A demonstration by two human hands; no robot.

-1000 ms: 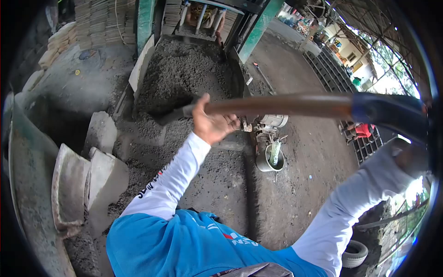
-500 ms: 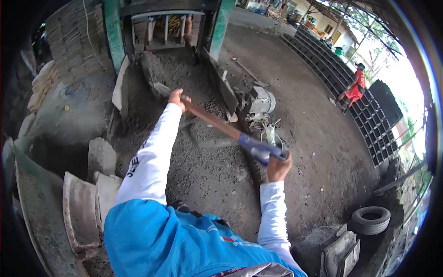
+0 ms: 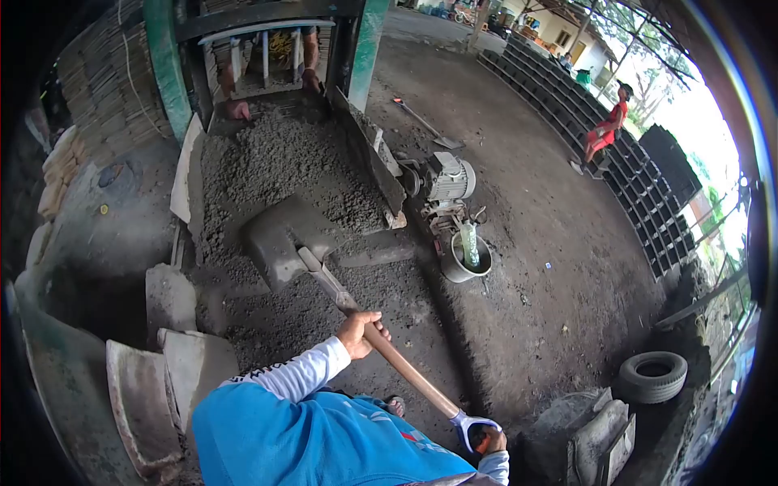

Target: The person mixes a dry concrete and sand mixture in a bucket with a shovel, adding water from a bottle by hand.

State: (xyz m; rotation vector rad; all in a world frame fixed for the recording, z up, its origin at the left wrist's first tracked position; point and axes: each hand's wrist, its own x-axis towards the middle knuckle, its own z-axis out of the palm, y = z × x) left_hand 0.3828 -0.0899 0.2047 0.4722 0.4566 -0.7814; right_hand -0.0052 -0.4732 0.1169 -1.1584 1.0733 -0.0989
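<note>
A shovel [image 3: 409,370] slants from the lower right up to the left, its broad grey blade [image 3: 284,239] over dark, crumbly material [image 3: 279,158]. My left hand [image 3: 362,334] is wrapped round the wooden shaft just behind the metal socket. At the other end, my right hand [image 3: 490,441] grips the blue D-shaped handle. The blade looks free of any load. Beyond the heap, under a green frame [image 3: 168,69], a co-worker's two hands and forearms show at the far edge of the material.
Right of the heap stand a motor [image 3: 450,176] and a bucket [image 3: 468,263]. Another shovel [image 3: 428,124] lies on the ground. A person in red [image 3: 604,134] is beside stacked dark blocks [image 3: 567,109]. A tyre [image 3: 652,377] and curved slabs [image 3: 142,401] flank me.
The shovel has come back toward me, its blade now in full view. Both my hands have moved lower. The co-worker's hands have come into clearer view, and the person in red stands more upright.
</note>
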